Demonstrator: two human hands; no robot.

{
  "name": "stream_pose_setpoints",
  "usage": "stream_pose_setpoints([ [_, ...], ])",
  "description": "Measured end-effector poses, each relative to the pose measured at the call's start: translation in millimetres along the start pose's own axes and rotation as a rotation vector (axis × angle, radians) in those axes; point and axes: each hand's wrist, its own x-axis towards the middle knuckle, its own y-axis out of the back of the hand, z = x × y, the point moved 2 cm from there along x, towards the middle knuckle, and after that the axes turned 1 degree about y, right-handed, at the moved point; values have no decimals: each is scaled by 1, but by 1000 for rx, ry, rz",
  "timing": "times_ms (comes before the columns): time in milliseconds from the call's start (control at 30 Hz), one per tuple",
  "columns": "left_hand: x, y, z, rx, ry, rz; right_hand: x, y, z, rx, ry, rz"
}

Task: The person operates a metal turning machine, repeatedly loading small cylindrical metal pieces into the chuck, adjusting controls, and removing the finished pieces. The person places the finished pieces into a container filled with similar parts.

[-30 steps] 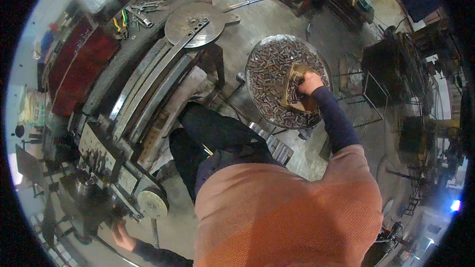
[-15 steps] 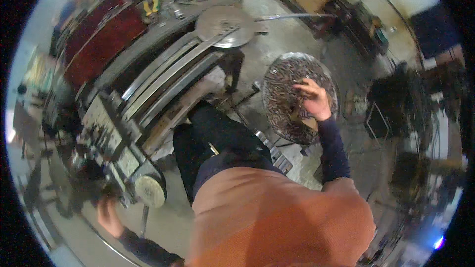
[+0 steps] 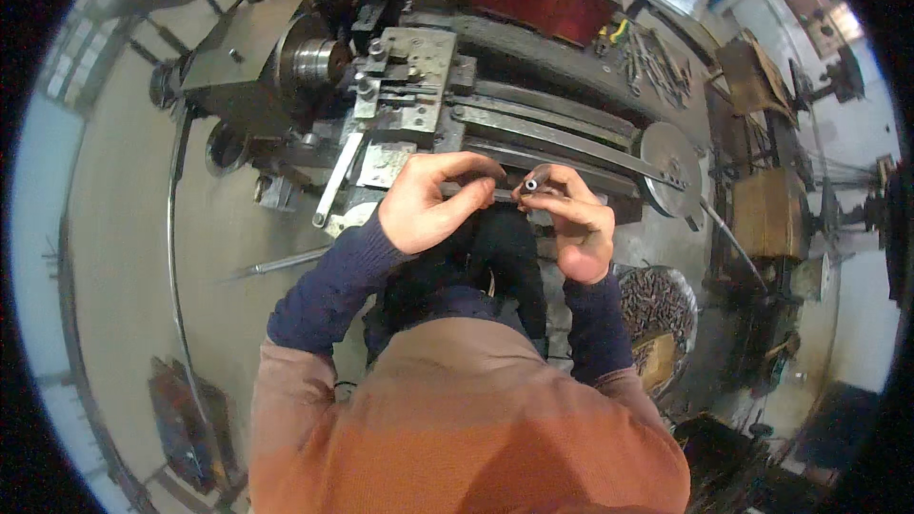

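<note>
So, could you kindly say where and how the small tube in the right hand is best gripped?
The small tube is probably best pinched by its open end, from above and the left hand's side: that round end faces the camera uncovered, while the right hand seems to hide most of its body.

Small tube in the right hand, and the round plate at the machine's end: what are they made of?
Small tube, right hand: probably steel; dark side, bright ring at its end.
Round plate: likely bare steel or iron; grey with a metallic sheen, exact metal unclear.
</note>
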Motion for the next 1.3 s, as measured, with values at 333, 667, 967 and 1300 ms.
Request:
stream_pose_setpoints([
  [333, -1, 6, -17, -232, 102, -10, 11, -6, 20, 103, -15, -93],
  [667, 3, 3, -20, -333, 112, -34, 14, -5, 25, 114, -53, -111],
  [967, 2, 0, -24, -429, 135, -42, 14, -7, 25, 224, -112, -107],
  [1300, 0, -1, -28, -435, 128, -70, 13, -10, 21, 304, -146, -125],
])
